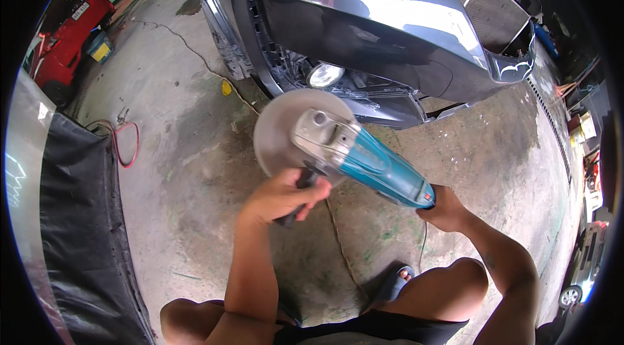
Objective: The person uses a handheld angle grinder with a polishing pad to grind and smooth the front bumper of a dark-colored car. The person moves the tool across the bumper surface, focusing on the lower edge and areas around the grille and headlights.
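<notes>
A teal rotary polisher (383,166) with a grey metal head is held between both my hands, over the floor just in front of a car. Its round pad (276,130) looks blurred, as if spinning. My left hand (286,195) wraps round the black side handle (305,182) below the metal head. At the rear end of the body, my right hand (445,210) grips the tool; its fingers are partly hidden. Beyond the pad is the dark grey car bumper (390,39), with a round fog lamp (326,75) in its lower part. The pad appears apart from the bumper.
A cable (338,241) runs along the concrete floor (188,215) by my feet. A black cover (84,215) hangs over something at left, near a red hose (130,156). Farther off are a red car (71,39), a bucket (99,47) and a light-coloured car (585,267).
</notes>
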`<state>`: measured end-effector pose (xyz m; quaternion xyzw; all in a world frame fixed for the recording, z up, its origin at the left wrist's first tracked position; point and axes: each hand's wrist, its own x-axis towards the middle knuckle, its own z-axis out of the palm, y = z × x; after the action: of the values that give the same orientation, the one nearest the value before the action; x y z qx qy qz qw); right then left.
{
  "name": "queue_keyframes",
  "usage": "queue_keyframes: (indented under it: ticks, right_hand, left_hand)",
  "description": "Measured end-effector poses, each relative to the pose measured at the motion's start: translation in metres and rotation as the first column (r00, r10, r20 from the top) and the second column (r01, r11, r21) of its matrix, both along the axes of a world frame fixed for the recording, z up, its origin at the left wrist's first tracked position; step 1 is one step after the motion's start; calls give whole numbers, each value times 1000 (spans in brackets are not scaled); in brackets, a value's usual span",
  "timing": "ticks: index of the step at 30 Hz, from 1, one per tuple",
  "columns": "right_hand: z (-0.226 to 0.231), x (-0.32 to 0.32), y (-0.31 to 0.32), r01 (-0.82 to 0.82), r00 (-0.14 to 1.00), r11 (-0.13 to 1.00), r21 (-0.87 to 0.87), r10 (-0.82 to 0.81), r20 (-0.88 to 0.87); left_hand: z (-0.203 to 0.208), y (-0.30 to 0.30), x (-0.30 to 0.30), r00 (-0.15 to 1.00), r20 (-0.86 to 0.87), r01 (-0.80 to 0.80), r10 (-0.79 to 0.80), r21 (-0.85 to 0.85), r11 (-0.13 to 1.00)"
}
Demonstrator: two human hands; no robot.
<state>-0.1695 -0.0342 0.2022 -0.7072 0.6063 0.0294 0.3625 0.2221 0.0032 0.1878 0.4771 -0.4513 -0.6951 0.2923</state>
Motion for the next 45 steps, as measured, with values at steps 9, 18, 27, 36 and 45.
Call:
queue_keyframes:
  ticks: [9, 18, 27, 36, 45]
  right_hand:
    - [5, -126, 49, 112, 963, 941, -319, -181, -197]
    - [-48, -117, 27, 53, 998, 974, -222, -46, 36]
    - [-44, 3, -9, -84, 987, 996, -27, 86, 136]
    - [-75, -87, 13, -1, 1000, 945, -327, 10, 26]
    - [-125, -81, -28, -188, 970, 878, -439, 95, -224]
  left_hand:
    - [-51, -22, -156, 998, -13, 65, -66, -51, 997]
    - [-36, -16, -136, 977, 214, 4, 15, -86, 996]
    - [21, 6, -23, 870, 465, -155, 166, -62, 986]
    - [-71, -2, -104, 877, 422, -67, 230, -368, 927]
    - [-168, -4, -120, 826, 414, -234, 383, -366, 901]
